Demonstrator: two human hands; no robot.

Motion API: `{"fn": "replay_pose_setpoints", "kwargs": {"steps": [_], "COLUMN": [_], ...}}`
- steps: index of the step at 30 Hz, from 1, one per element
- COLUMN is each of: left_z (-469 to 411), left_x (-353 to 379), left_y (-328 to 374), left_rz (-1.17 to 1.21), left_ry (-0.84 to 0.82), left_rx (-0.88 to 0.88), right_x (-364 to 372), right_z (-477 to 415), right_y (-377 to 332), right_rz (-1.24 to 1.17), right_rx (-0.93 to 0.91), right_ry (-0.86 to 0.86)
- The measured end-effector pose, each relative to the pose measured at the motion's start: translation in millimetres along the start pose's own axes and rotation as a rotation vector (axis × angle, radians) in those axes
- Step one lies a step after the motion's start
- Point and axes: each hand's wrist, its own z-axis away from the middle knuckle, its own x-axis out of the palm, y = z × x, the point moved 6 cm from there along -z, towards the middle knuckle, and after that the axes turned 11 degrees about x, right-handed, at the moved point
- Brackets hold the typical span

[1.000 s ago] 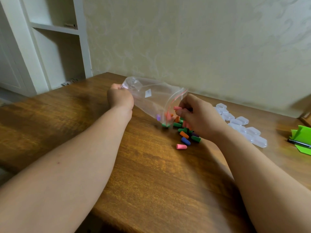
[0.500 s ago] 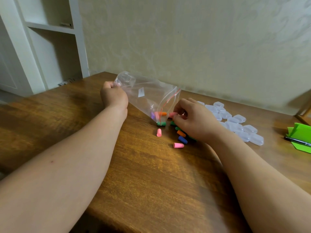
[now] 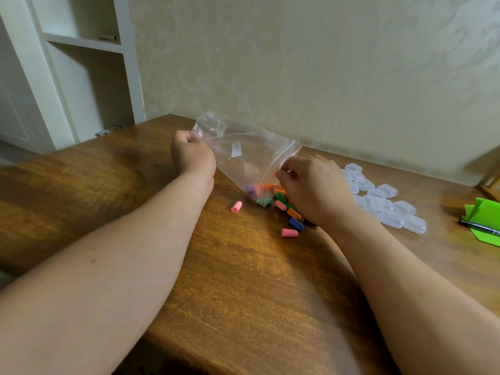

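On the brown wooden table (image 3: 243,280), a clear plastic zip bag with a red seal line (image 3: 243,155) tilts mouth-down. The left hand (image 3: 193,155) grips its raised closed end in a fist; the right hand (image 3: 311,185) pinches the mouth's edge. Over the last second more small coloured foam earplugs (image 3: 286,209) have slid into a heap by the right hand, and one pink earplug (image 3: 236,207) has rolled off to the left. Few remain inside, so the emptying looks nearly finished. The bag's small white label (image 3: 236,149) is too small to read. Clear plastic lidded boxes (image 3: 384,204) lie to the right, then green folded paper (image 3: 484,212) with a black pen (image 3: 479,226).
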Motion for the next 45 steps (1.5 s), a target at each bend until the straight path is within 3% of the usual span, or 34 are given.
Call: {"fn": "replay_pose_setpoints", "kwargs": {"steps": [4, 7, 13, 18, 27, 31, 36, 40, 45], "left_z": [0, 0, 1, 1, 1, 1, 1, 0, -1], "left_x": [-1, 0, 3, 4, 3, 3, 3, 4, 3], "left_y": [0, -1, 0, -1, -1, 0, -1, 0, -1], "left_rz": [0.0, -0.001, 0.005, 0.014, 0.012, -0.002, -0.016, -0.037, -0.031], "left_ry": [0.024, 0.015, -0.018, -0.028, -0.024, -0.029, -0.031, -0.043, -0.034], "left_rx": [-0.002, -0.007, -0.01, -0.006, -0.011, -0.015, -0.012, -0.004, -0.001], "right_x": [-4, 1, 35, 32, 25, 28, 29, 37, 28], "right_z": [2, 4, 3, 6, 5, 5, 3, 1, 1], "right_y": [-7, -19, -30, -34, -35, -30, -27, -25, -27], "right_rz": [-0.086, -0.116, 0.149, 0.202, 0.046, 0.069, 0.068, 0.136, 0.063], "right_rx": [0.03, -0.059, -0.187, -0.239, -0.077, -0.049, -0.009, 0.019, 0.041], "right_ry": [-0.046, -0.144, -0.452, -0.466, -0.425, -0.495, -0.45, -0.578, -0.487]}}
